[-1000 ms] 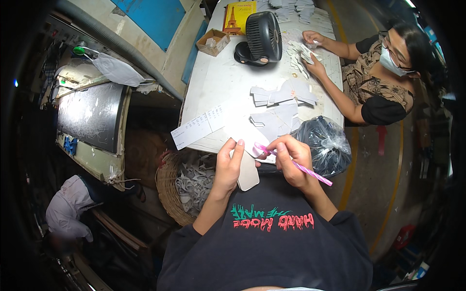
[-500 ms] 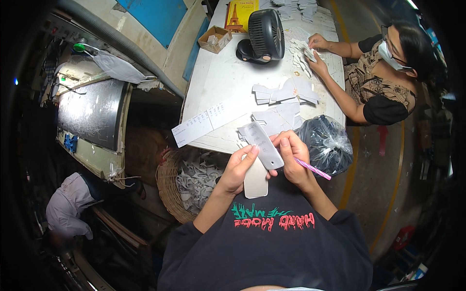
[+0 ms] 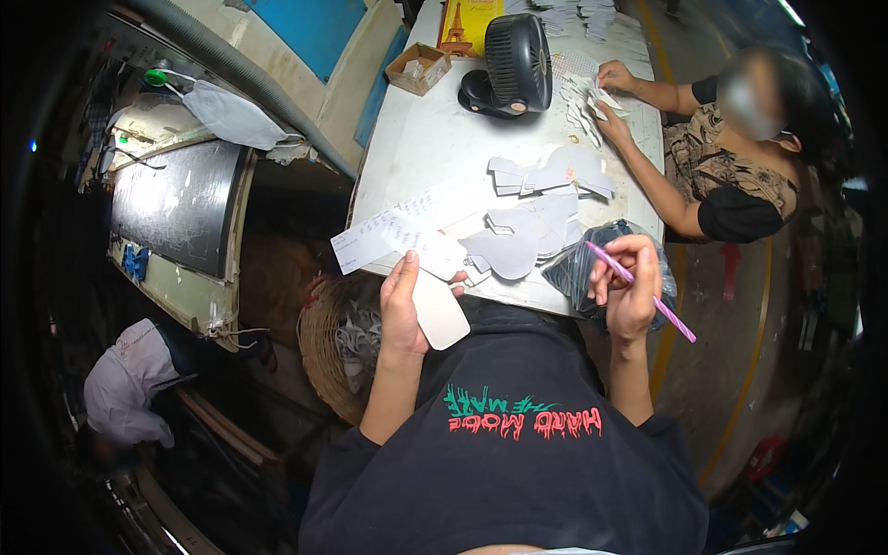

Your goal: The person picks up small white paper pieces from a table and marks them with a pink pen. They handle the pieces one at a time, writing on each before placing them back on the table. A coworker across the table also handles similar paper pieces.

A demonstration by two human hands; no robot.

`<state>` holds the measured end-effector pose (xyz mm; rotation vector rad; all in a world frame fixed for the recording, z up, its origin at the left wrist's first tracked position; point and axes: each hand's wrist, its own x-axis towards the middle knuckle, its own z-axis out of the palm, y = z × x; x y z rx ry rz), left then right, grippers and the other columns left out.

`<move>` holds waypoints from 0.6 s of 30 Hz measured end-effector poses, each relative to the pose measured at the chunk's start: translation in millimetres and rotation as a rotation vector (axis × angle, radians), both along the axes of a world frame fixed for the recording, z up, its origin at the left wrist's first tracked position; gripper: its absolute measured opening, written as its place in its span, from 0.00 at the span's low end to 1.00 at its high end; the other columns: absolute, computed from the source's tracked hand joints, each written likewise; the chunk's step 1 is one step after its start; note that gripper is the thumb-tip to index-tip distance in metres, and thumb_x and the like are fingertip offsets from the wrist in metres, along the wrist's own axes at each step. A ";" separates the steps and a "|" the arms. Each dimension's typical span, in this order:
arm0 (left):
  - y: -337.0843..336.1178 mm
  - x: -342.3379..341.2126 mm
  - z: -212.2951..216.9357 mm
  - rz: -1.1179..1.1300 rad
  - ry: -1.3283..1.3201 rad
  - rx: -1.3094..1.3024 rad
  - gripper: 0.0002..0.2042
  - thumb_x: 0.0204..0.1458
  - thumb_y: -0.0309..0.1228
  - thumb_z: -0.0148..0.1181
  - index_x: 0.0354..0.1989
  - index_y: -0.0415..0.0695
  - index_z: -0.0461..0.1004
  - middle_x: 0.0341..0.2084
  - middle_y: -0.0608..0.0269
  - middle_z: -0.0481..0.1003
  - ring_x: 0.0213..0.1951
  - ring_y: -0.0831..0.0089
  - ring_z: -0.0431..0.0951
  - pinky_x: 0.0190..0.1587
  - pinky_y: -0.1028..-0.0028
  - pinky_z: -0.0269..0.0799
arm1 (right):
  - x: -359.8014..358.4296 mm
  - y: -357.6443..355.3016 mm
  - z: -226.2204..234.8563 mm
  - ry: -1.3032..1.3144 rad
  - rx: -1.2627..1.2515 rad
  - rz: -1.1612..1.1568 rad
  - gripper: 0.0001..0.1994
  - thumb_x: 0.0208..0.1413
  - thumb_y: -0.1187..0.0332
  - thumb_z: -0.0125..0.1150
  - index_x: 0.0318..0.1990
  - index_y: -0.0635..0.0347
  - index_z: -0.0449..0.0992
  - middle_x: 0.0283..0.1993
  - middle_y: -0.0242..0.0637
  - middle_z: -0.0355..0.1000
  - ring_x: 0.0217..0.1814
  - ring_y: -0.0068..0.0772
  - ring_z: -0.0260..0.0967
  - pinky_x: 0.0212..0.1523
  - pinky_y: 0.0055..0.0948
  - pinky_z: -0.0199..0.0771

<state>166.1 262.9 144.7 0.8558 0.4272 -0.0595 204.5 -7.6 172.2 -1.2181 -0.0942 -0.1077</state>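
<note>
Right hand (image 3: pixel 631 289) swung aside with pink pen (image 3: pixel 638 289) (thin, striped).

Black long-sleeved top, sleeves pushed up to the elbows, green and red lettering on chest

The pen (image 3: pixel 640 290) is pink and the template (image 3: pixel 438 313) off-white, while the cut pieces (image 3: pixel 532 231) on the white table (image 3: pixel 425 148) are pale grey. The fan (image 3: pixel 513 65) is black, and the person's shirt (image 3: pixel 518 444) is black with green and red lettering. The box (image 3: pixel 418 67) is brown, the basket (image 3: pixel 324 347) tan woven.
</note>
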 end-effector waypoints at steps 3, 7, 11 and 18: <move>-11.2 -2.1 -1.1 -0.073 0.002 -0.032 0.20 0.72 0.39 0.44 0.55 0.30 0.70 0.43 0.46 0.80 0.37 0.63 0.85 0.38 0.68 0.87 | -1.5 1.7 5.1 0.028 -0.072 0.011 0.14 0.74 0.64 0.41 0.44 0.66 0.70 0.31 0.45 0.75 0.19 0.18 0.62 0.24 0.20 0.70; -34.9 -2.9 1.0 -0.170 0.130 0.018 0.18 0.71 0.38 0.49 0.50 0.31 0.72 0.41 0.51 0.80 0.37 0.69 0.84 0.38 0.67 0.87 | -7.2 23.2 9.4 -0.078 -0.280 0.100 0.11 0.70 0.70 0.48 0.35 0.66 0.72 0.29 0.41 0.75 0.22 0.20 0.65 0.27 0.22 0.70; -45.5 -5.2 9.4 -0.240 0.072 -0.013 0.18 0.71 0.38 0.49 0.48 0.32 0.73 0.39 0.52 0.80 0.36 0.70 0.84 0.38 0.67 0.87 | -12.8 47.0 9.1 -0.175 -0.466 0.119 0.14 0.69 0.71 0.51 0.28 0.65 0.72 0.23 0.37 0.71 0.21 0.26 0.69 0.25 0.26 0.69; -49.1 -7.2 11.3 -0.301 0.034 0.058 0.18 0.72 0.39 0.48 0.46 0.33 0.75 0.37 0.53 0.81 0.34 0.70 0.84 0.36 0.69 0.87 | -10.2 46.2 1.2 -0.361 -0.717 0.153 0.19 0.72 0.62 0.50 0.28 0.64 0.73 0.23 0.38 0.71 0.22 0.31 0.71 0.26 0.28 0.70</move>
